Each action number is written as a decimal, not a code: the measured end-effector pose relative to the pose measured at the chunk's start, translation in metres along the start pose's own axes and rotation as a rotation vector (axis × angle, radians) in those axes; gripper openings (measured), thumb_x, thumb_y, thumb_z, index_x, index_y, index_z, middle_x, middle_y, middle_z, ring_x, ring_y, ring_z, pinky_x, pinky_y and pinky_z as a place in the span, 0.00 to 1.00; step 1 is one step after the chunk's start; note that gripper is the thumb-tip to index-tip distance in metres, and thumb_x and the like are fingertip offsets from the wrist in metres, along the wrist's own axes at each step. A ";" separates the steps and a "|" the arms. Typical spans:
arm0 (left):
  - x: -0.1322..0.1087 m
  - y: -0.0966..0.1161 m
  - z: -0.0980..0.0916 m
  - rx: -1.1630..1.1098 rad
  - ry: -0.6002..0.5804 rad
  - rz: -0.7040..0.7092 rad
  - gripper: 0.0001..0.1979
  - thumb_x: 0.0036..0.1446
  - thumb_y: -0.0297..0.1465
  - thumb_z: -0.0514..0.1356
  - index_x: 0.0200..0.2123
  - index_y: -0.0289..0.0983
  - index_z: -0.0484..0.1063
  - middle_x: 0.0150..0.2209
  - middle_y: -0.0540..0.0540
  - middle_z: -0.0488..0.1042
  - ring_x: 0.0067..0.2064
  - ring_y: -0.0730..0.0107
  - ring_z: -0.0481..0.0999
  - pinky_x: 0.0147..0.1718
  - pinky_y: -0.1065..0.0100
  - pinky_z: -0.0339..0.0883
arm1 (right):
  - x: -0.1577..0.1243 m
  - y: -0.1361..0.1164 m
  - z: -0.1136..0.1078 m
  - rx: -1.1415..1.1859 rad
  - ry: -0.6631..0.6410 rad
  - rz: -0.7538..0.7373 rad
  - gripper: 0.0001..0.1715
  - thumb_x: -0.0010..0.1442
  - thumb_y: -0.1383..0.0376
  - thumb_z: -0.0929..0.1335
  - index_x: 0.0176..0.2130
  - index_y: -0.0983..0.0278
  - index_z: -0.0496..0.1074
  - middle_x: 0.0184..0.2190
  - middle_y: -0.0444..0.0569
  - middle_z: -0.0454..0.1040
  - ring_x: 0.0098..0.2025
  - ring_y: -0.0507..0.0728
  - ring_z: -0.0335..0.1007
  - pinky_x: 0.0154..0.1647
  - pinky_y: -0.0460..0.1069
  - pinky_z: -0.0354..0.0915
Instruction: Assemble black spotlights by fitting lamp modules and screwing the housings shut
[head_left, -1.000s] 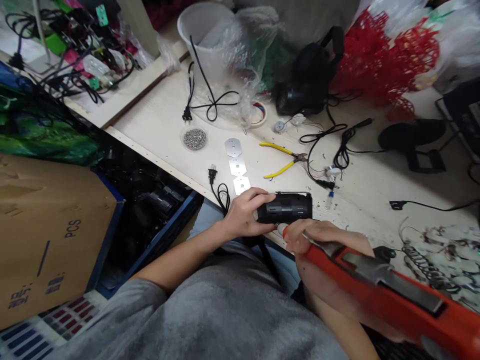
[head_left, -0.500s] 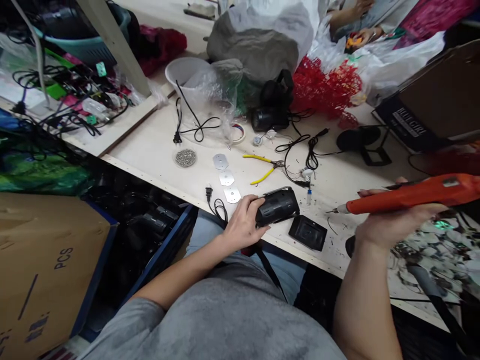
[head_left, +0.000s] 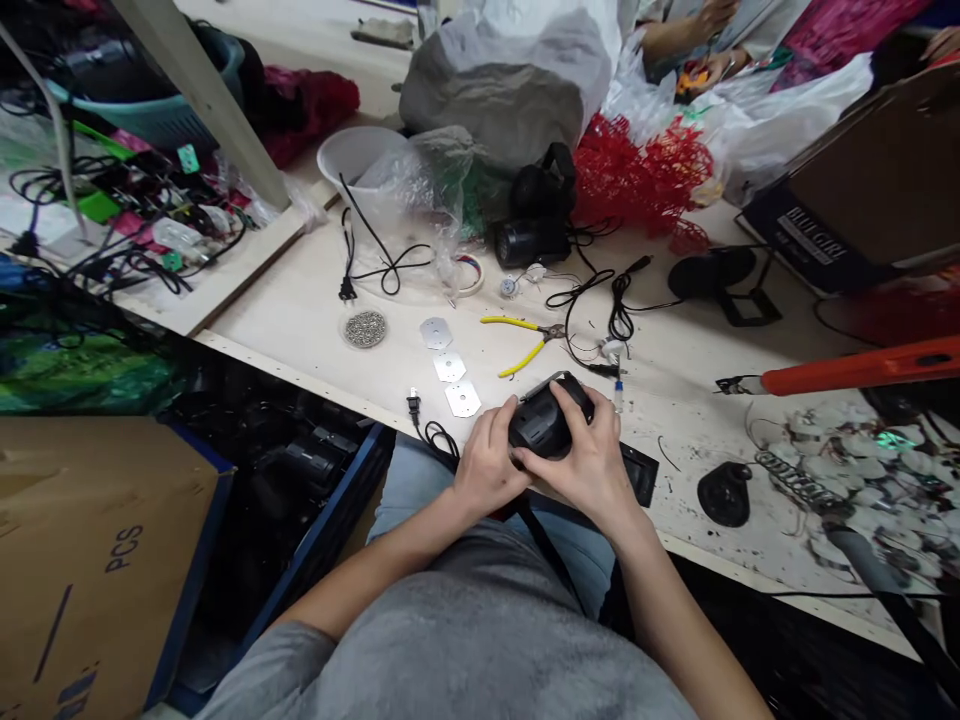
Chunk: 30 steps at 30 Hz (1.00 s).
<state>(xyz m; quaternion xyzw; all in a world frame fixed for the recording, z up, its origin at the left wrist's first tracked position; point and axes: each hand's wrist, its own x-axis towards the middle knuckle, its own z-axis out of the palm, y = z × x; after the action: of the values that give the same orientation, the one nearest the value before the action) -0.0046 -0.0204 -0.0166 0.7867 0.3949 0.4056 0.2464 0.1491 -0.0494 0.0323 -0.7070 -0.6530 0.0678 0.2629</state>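
Both of my hands are wrapped round a black plastic housing [head_left: 537, 424] at the front edge of the bench. My left hand [head_left: 491, 458] grips its left end. On the right end, my right hand [head_left: 589, 455] closes with thumb and fingers. A flat black plastic part [head_left: 640, 474] lies partly hidden behind my right hand. The red electric screwdriver [head_left: 855, 370] is at the right, out of my hands. Yellow-handled pliers [head_left: 525, 345] lie open beyond the housing. A power cord with plug [head_left: 414, 405] lies by my left hand.
Three metal plates [head_left: 450, 367] and a dish of screws [head_left: 365, 328] lie to the left. A black rounded part [head_left: 724, 494], a soldering iron stand coil [head_left: 799, 480] and a heap of small white parts [head_left: 885, 470] are at right. Another person's hands [head_left: 712, 65] work across the bench.
My right hand has let go of the red electric screwdriver and moved left onto the black housing. The screwdriver now hangs or rests farther right. My left hand still holds the housing.
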 end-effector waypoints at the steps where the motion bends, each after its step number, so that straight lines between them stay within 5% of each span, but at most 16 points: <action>1: 0.000 0.000 0.000 0.010 0.014 0.009 0.44 0.52 0.27 0.60 0.70 0.35 0.48 0.52 0.36 0.71 0.51 0.53 0.75 0.49 0.54 0.75 | 0.001 0.001 -0.002 0.003 0.013 -0.006 0.48 0.51 0.49 0.75 0.66 0.57 0.63 0.59 0.61 0.57 0.64 0.76 0.58 0.59 0.74 0.66; 18: 0.003 -0.001 0.002 0.057 0.053 0.017 0.43 0.54 0.29 0.60 0.71 0.33 0.48 0.47 0.38 0.73 0.47 0.56 0.76 0.46 0.57 0.76 | 0.002 -0.016 -0.015 -0.065 0.122 -0.125 0.40 0.53 0.53 0.74 0.62 0.58 0.66 0.62 0.62 0.55 0.63 0.75 0.55 0.60 0.74 0.62; 21: 0.004 -0.001 0.003 0.055 0.091 0.013 0.43 0.53 0.36 0.67 0.69 0.33 0.53 0.46 0.38 0.73 0.48 0.55 0.76 0.48 0.56 0.76 | 0.021 0.005 -0.037 0.001 0.125 -0.023 0.42 0.52 0.49 0.74 0.62 0.57 0.67 0.61 0.59 0.57 0.64 0.74 0.57 0.62 0.72 0.61; 26: 0.006 -0.001 0.003 0.074 0.103 0.015 0.37 0.52 0.40 0.70 0.61 0.34 0.62 0.46 0.39 0.74 0.48 0.54 0.77 0.48 0.54 0.76 | 0.071 0.081 -0.055 -0.081 0.298 0.385 0.48 0.45 0.45 0.77 0.59 0.64 0.71 0.60 0.63 0.56 0.64 0.80 0.50 0.63 0.73 0.54; 30: 0.007 0.001 0.003 0.101 0.110 0.013 0.35 0.52 0.42 0.70 0.59 0.33 0.64 0.45 0.38 0.74 0.47 0.54 0.77 0.47 0.55 0.76 | 0.087 0.116 -0.049 -0.088 0.171 0.490 0.49 0.48 0.42 0.75 0.58 0.71 0.71 0.63 0.68 0.56 0.64 0.81 0.51 0.62 0.71 0.55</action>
<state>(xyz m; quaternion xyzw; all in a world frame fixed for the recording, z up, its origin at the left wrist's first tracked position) 0.0005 -0.0157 -0.0144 0.7772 0.4226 0.4294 0.1815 0.2851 0.0189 0.0421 -0.8579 -0.4401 0.0408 0.2621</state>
